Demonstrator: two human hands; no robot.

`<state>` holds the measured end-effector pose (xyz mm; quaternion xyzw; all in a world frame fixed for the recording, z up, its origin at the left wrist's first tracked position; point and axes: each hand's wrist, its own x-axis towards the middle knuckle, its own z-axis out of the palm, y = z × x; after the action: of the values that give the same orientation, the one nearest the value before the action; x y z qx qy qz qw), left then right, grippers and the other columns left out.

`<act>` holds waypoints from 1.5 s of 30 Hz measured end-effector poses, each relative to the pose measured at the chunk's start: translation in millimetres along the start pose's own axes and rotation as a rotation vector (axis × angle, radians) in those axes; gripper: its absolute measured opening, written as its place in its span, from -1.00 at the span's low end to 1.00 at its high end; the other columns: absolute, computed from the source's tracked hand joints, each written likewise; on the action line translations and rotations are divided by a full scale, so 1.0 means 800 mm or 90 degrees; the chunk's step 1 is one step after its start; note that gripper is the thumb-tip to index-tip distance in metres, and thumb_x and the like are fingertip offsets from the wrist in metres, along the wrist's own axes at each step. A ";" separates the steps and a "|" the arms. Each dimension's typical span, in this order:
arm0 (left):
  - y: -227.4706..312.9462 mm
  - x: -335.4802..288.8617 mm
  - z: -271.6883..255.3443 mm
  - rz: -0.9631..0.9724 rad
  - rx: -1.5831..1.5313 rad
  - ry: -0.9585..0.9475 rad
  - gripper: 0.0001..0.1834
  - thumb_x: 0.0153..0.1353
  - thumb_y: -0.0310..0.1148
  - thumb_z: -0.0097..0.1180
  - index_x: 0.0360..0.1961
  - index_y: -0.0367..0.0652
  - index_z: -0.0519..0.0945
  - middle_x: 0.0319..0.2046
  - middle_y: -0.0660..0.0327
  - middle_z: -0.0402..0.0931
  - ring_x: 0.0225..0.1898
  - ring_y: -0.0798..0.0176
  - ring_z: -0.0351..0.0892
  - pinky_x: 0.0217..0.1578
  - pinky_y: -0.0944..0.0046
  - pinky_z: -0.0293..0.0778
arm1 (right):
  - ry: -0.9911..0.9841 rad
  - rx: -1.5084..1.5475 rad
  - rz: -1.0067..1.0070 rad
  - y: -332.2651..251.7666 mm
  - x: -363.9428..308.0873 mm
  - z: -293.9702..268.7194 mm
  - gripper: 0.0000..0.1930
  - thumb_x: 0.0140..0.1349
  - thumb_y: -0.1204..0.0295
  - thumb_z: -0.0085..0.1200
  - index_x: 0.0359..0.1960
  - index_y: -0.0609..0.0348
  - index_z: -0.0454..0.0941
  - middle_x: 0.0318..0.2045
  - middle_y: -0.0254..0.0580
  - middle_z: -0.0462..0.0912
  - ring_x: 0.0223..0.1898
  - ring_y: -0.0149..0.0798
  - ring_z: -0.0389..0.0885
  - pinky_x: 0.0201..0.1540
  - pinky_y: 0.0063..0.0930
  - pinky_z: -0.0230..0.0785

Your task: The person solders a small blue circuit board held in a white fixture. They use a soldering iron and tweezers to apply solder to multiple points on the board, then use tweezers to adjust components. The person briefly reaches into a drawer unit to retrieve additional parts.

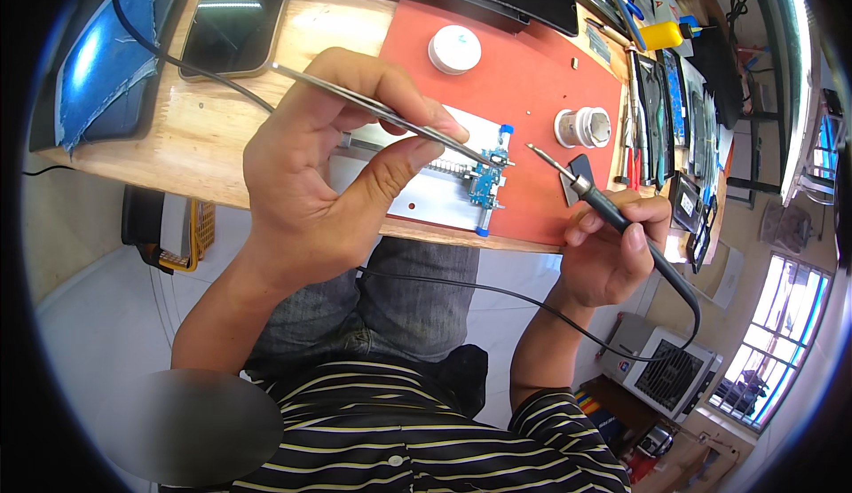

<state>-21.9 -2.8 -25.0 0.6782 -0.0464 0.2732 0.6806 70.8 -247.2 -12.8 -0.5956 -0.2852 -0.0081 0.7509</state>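
Observation:
My left hand (333,160) is closed in a pinch on metal tweezers (355,100), whose tips reach down to a small blue circuit board (485,180). That board is clamped in a silver holder (444,206) with blue end pieces, lying on an orange-red mat (524,94). In my right hand (617,249) is a soldering iron (608,211) with a dark handle, its fingers wrapped round the grip. The iron's metal tip points up and left, apart from the board and a little to its right. Whether the tweezers grip anything is too small to tell.
A white round container (454,49) and a white spool-like tub (583,127) stand on the mat. A dark phone (232,23) lies at the far left. Tools and a yellow bottle (666,35) crowd the right side. The iron's black cable (497,287) loops over my lap.

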 end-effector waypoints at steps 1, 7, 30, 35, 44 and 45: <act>-0.001 0.000 0.001 0.000 -0.013 0.002 -0.66 0.17 -0.80 0.13 -0.10 -0.26 0.38 -0.23 0.06 0.52 -0.10 0.15 0.64 0.02 0.17 0.55 | -0.031 0.001 -0.008 0.000 0.001 -0.002 -0.81 0.34 0.39 -0.11 -0.20 0.31 0.35 -0.52 0.05 0.50 -0.61 -0.27 0.45 -0.64 -0.50 0.38; -0.001 0.001 0.003 0.003 -0.018 0.000 -0.66 0.16 -0.79 0.15 -0.10 -0.26 0.38 -0.23 0.04 0.55 -0.11 0.15 0.65 0.01 0.17 0.56 | -0.026 0.015 -0.009 0.003 -0.002 0.001 -0.79 0.35 0.32 -0.05 -0.26 0.24 0.32 -0.60 -0.03 0.46 -0.64 -0.33 0.37 -0.67 -0.53 0.30; 0.002 0.001 -0.001 -0.007 0.070 -0.042 -0.66 0.18 -0.79 0.14 -0.10 -0.26 0.39 -0.22 0.10 0.51 -0.08 0.16 0.65 0.02 0.18 0.57 | 0.029 -0.039 -0.008 0.002 -0.006 0.011 -0.74 0.25 0.32 0.15 -0.34 0.13 0.29 -0.66 -0.06 0.50 -0.74 -0.36 0.38 -0.59 -0.52 0.30; 0.002 0.002 -0.002 -0.011 0.082 -0.051 -0.66 0.17 -0.81 0.12 -0.10 -0.27 0.39 -0.21 0.09 0.52 -0.07 0.17 0.64 0.04 0.18 0.57 | 0.028 -0.043 -0.003 0.002 -0.006 0.012 -0.74 0.24 0.32 0.16 -0.34 0.12 0.30 -0.65 -0.05 0.51 -0.74 -0.37 0.38 -0.59 -0.54 0.27; 0.002 0.002 -0.003 -0.006 0.105 -0.058 -0.66 0.18 -0.81 0.11 -0.09 -0.26 0.39 -0.20 0.09 0.52 -0.06 0.16 0.65 0.04 0.18 0.58 | 0.030 -0.049 -0.008 0.004 -0.007 0.013 -0.73 0.24 0.32 0.16 -0.35 0.12 0.29 -0.66 -0.07 0.51 -0.74 -0.39 0.37 -0.59 -0.54 0.27; 0.002 0.003 -0.003 -0.005 0.105 -0.058 -0.66 0.18 -0.80 0.11 -0.09 -0.26 0.39 -0.20 0.08 0.52 -0.06 0.16 0.65 0.03 0.18 0.58 | 0.031 -0.048 -0.005 0.004 -0.007 0.014 -0.73 0.24 0.32 0.17 -0.35 0.12 0.29 -0.66 -0.07 0.51 -0.74 -0.39 0.37 -0.59 -0.55 0.26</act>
<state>-21.3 -0.2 -23.1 0.7437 -0.0520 0.2424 0.6209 62.5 -238.4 -16.5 -0.6219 -0.2687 -0.0359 0.7347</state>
